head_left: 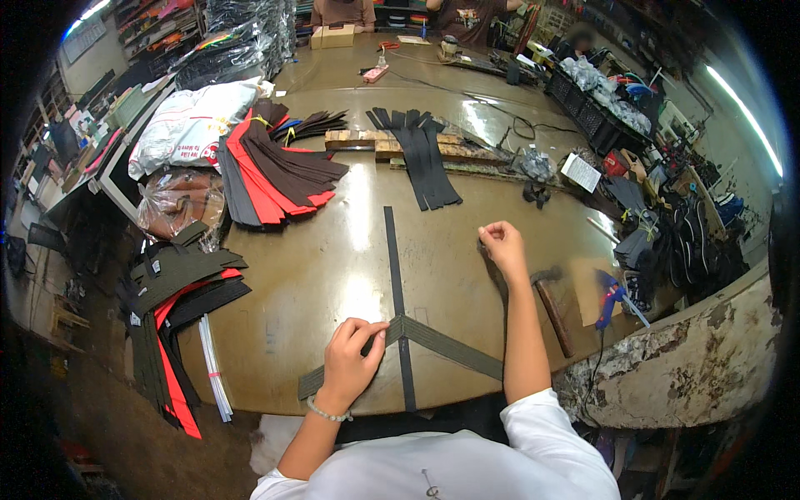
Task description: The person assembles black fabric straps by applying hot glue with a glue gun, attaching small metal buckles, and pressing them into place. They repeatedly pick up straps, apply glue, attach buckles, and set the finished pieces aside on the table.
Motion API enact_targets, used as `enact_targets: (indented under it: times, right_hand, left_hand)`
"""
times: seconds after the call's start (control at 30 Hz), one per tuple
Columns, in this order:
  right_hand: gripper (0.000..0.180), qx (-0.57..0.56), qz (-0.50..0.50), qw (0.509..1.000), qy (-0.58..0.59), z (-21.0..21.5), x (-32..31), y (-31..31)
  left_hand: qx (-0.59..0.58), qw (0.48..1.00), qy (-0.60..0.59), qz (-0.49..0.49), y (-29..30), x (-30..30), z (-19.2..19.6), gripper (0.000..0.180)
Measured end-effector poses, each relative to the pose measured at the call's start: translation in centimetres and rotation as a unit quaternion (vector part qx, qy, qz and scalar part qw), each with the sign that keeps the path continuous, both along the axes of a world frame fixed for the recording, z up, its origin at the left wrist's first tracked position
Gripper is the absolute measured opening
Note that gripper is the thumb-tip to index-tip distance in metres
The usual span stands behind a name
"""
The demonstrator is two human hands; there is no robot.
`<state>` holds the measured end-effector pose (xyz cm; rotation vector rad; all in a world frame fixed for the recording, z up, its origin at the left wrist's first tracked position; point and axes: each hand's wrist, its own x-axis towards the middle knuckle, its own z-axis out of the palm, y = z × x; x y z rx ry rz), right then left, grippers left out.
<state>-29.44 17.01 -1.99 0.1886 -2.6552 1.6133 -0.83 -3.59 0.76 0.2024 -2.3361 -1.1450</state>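
Observation:
A narrow black strip (pixel 392 258) lies lengthwise on the table in front of me. Across its nearer part a dark olive ribbed strip (pixel 454 351) bends into a peak, its two arms slanting down to left and right. My left hand (pixel 353 360), a beaded bracelet on its wrist, is closed with thumb and finger pinching the olive strip just left of the peak. Raised over the table to the right, my right hand (pixel 503 249) has its fingertips pressed together. Whatever they may hold is too small or dark to make out.
A hammer (pixel 553 317) and a blue glue gun (pixel 611 298) lie at right. Black strips (pixel 425 162) hang over wooden boards (pixel 442 147). Bundles of brown and red strips (pixel 287 175) and olive strips (pixel 185 275) lie left. Other people (pixel 342 12) sit at the far end.

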Motion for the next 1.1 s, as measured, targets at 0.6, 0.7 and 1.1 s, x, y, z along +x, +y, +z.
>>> enact_targets:
  times: [0.6,0.7,1.1]
  right_hand:
    - [0.013,-0.071,0.478,0.865,0.136,10.2,11.1,-2.4]
    - [0.015,-0.031,0.537,0.825,0.175,10.8,15.4,-1.8]
    - [0.028,-0.251,0.339,0.888,-0.186,5.3,21.8,1.1]
  left_hand:
    - [0.426,0.898,-0.051,-0.1,-0.5,0.5,1.1,0.024]
    - [0.629,0.701,-0.167,-0.29,-0.2,1.7,1.0,0.032]
    - [0.472,0.845,-0.195,-0.158,3.0,3.7,0.4,0.014]
